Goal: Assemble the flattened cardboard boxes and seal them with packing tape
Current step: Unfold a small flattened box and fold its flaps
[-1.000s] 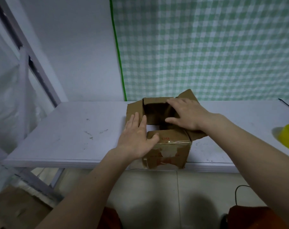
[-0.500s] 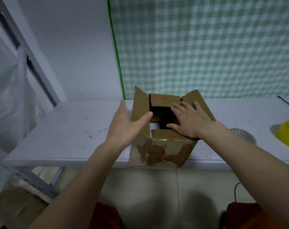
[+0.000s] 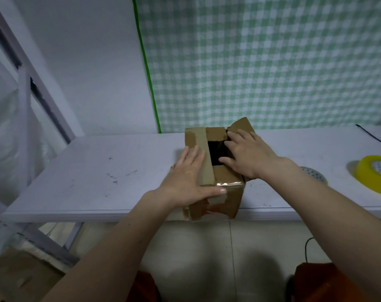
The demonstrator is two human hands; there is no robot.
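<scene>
Now my left hand (image 3: 188, 184) lies flat on the box's left flap (image 3: 203, 158), which stood upright a moment ago and is folded down. My right hand (image 3: 247, 156), fingers straight, presses the right flap (image 3: 241, 125) inward. The cardboard box (image 3: 215, 182) sits at the table's near edge (image 3: 98, 214), its top partly open; a yellow packing tape roll (image 3: 375, 176) waits toward the right end.

— What do we have on the table (image 3: 93, 171)?
— We see a box (image 3: 220, 192) at its near edge, a yellow tape roll (image 3: 375, 177) far right, a second roll (image 3: 313, 174) beside the right forearm, and a black cable (image 3: 372, 136) at the far corner.
</scene>
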